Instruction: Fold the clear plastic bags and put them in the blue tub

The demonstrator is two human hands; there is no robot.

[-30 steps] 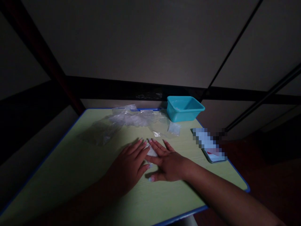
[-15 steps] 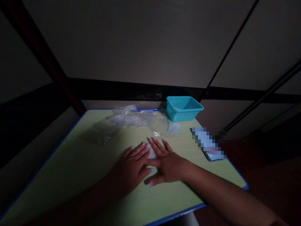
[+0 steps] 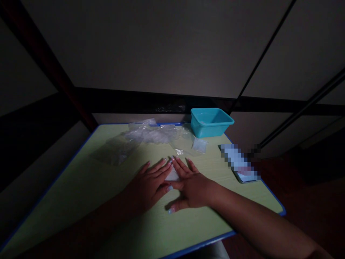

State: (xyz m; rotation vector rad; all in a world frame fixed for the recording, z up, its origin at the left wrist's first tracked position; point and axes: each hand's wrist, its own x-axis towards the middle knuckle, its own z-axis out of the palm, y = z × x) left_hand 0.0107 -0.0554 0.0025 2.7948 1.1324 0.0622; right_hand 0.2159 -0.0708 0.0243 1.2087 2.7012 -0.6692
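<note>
Beneath flat, outspread hands, small whitish packet, edges mostly covered, on pale green tabletop

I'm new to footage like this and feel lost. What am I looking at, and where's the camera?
No machine here: one person works bare-handed, filmed by a camera worn on their own head, looking forward and down. The left hand and right hand lie palm down, fingers spread, a small white piece showing between them; neither visibly grips it. Behind them on the green table are clear plastic and a white packet; a turquoise tub stands at the back right. Rightmost is a phone-like device, partly pixelated.
</note>
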